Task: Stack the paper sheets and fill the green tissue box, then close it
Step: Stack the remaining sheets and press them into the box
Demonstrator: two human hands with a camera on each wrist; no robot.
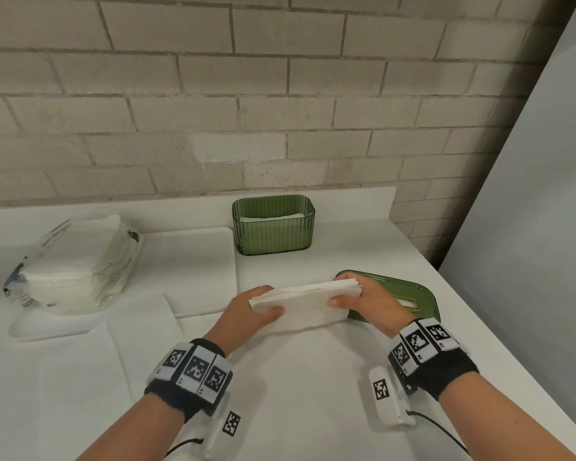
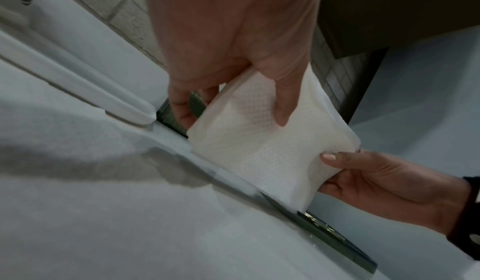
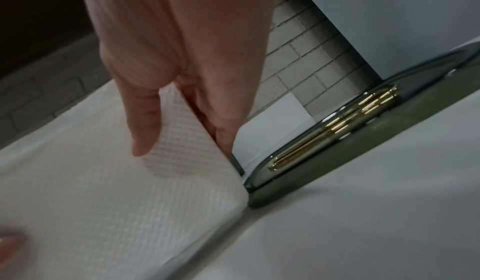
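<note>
- My left hand [image 1: 246,309] pinches the left end of the stack of paper sheets [image 1: 305,304]: my thumb lies across the near face and my fingers [image 2: 182,107] curl behind it.
- My right hand [image 1: 368,302] pinches the right end the same way, thumb on the near face, fingers [image 3: 223,124] behind the far side.
- Between my two hands the stack stands on its long edge, its lower edge touching the desk [image 1: 313,394] and its top edges fanned a little at the right end.
- The green lid [image 1: 413,296] lies flat on the desk just behind my right hand, with a gold-rimmed slot [image 3: 335,128] in its middle; the stack's right lower corner sits right beside the lid's near edge.
- The green tissue box [image 1: 273,224] stands open farther back near the brick wall [image 1: 213,94], well apart from my hands, with white paper already showing inside it.
- A white tray [image 1: 200,271] lies to the left of the box.
- A clear plastic pack of white tissues [image 1: 77,257] sits at the far left on a second tray.
- Both my wrists wear black bands with black-and-white marker tags [image 1: 193,367].
</note>
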